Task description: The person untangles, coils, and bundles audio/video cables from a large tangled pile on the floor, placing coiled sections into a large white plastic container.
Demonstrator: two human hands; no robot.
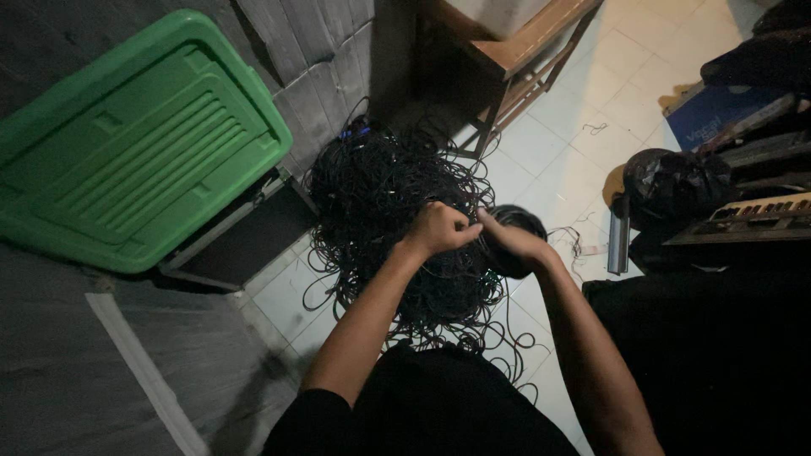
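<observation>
A big tangled heap of thin black cable [380,190] lies on the white tiled floor in front of me. My left hand [439,228] is closed around a strand of it above the heap. Right beside it, my right hand [511,245] grips a neat round coil of black cable [515,221], fingers wrapped around the loop. The two hands almost touch. Loose loops of cable trail out toward my knees.
A green plastic lid [127,143] leans against the grey wall at left, with a dark case [245,236] under it. A wooden table [524,51] stands at the back. A black bag [676,181], a keyboard instrument [760,211] and dark gear sit at right.
</observation>
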